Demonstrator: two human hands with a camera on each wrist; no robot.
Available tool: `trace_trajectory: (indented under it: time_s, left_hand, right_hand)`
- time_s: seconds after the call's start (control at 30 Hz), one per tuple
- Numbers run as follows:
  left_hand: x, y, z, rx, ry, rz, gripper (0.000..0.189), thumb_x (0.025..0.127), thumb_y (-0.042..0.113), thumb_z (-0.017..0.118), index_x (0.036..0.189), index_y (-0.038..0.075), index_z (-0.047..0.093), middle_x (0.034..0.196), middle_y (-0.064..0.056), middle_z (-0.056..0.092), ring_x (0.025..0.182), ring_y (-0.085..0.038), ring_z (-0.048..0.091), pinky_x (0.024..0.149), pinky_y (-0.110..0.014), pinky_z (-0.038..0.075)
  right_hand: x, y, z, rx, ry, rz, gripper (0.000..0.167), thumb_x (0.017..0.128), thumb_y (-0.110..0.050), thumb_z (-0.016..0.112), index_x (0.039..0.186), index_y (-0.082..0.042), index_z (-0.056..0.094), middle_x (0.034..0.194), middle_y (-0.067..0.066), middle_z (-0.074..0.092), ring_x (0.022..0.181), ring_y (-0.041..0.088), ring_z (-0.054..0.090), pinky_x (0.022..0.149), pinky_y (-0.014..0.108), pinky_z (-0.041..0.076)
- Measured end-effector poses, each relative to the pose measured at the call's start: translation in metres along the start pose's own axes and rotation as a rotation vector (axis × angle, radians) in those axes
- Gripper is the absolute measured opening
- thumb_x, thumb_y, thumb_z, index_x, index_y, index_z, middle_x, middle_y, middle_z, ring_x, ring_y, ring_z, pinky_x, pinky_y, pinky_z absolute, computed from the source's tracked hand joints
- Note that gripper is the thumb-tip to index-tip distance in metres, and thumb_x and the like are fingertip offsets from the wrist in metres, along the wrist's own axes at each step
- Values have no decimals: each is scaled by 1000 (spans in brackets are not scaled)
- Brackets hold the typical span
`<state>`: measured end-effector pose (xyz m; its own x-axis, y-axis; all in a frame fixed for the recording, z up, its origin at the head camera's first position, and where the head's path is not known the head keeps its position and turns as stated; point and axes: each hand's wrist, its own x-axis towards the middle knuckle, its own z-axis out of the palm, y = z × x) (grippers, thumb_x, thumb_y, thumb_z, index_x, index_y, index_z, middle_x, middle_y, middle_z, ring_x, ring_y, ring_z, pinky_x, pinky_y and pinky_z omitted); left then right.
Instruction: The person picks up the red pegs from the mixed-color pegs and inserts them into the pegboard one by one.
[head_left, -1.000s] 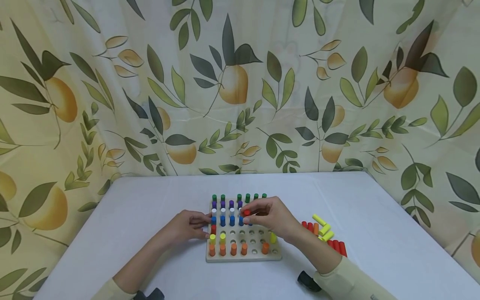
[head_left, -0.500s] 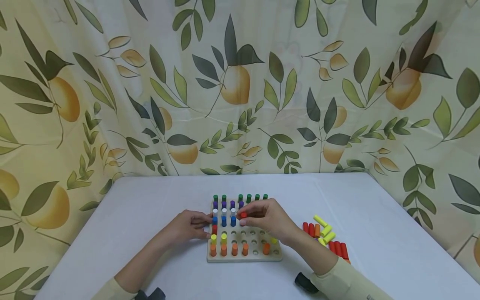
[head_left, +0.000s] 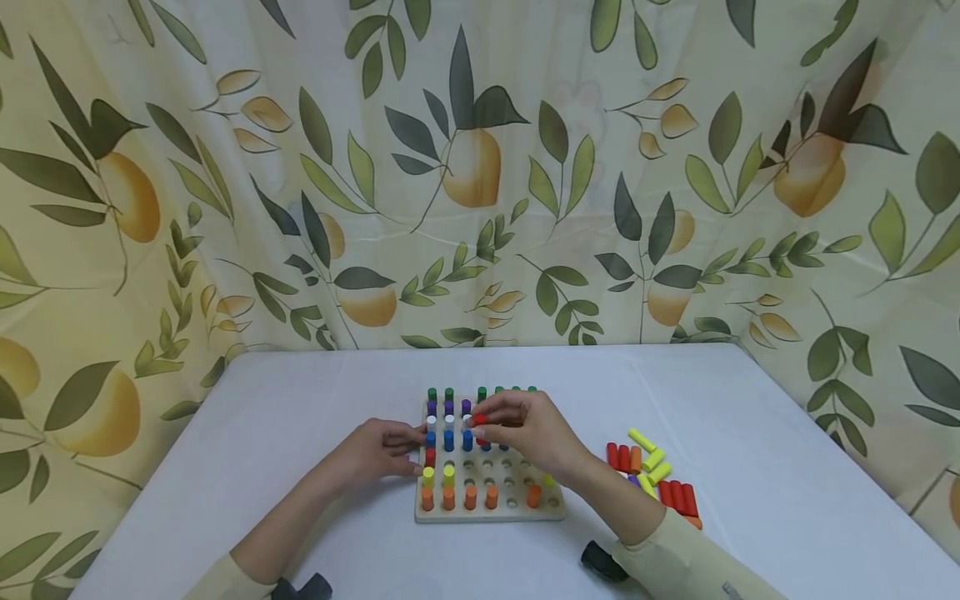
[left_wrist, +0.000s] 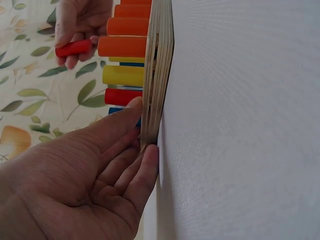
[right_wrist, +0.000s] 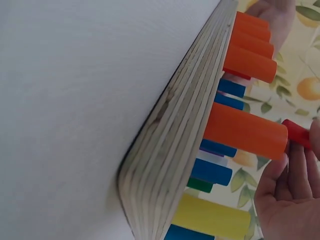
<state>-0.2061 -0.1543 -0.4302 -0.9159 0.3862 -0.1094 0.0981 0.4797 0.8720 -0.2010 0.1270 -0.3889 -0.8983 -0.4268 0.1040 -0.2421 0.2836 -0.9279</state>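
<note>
A wooden pegboard (head_left: 517,516) lies on the table with rows of coloured pegs upright in its holes. My left hand (head_left: 384,450) holds the board's left edge, thumb beside the red peg (left_wrist: 122,96) that stands in it. Between thumb and fingers my right hand (head_left: 540,433) pinches another red peg (head_left: 481,420), raised above the board over the blue and white rows. In the left wrist view this held peg (left_wrist: 74,48) is apart from the board. Orange pegs (head_left: 470,497) fill much of the front row, with yellow pegs (head_left: 448,476) behind. The right hand hides some back pegs.
Loose red pegs (head_left: 678,497), yellow pegs (head_left: 653,459) and an orange peg (head_left: 636,459) lie right of the board, near the right forearm. A white cloth covers the table (head_left: 315,400). Patterned fabric (head_left: 480,167) hangs behind it.
My right hand has moved left over the board with the red peg, from the fourth or fifth column toward the third. The left hand keeps its place at the edge.
</note>
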Motion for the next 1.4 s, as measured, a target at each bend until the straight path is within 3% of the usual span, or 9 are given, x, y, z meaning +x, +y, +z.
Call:
trace_trajectory:
  time_s: [0.17, 0.57, 1.4]
  left_hand:
    - [0, 1, -1, 2, -3, 4, 33, 84, 6, 86, 116, 6, 76, 142, -18, 60, 128, -32, 61, 102, -44, 52]
    - [1, 2, 0, -16, -1, -4, 34, 84, 2, 85, 117, 4, 76, 143, -19, 59, 128, -32, 60, 100, -41, 53]
    - [0, 1, -1, -14, -5, 0, 34, 85, 1, 84, 117, 5, 76, 142, -19, 60, 128, -32, 60, 100, -41, 53]
  right_hand:
    - [2, -2, 3, 14, -11, -14, 19, 93, -9, 78, 112, -11, 78, 105, 5, 77, 96, 22, 73, 88, 30, 60]
    - [5, -9, 9, 3, -13, -34, 21, 94, -10, 78, 115, -8, 78, 106, 6, 77, 97, 21, 73, 89, 30, 59]
    - [14, -7, 23, 1, -7, 58, 21, 92, -13, 81, 113, -10, 80, 103, -1, 76, 96, 22, 68, 84, 33, 59]
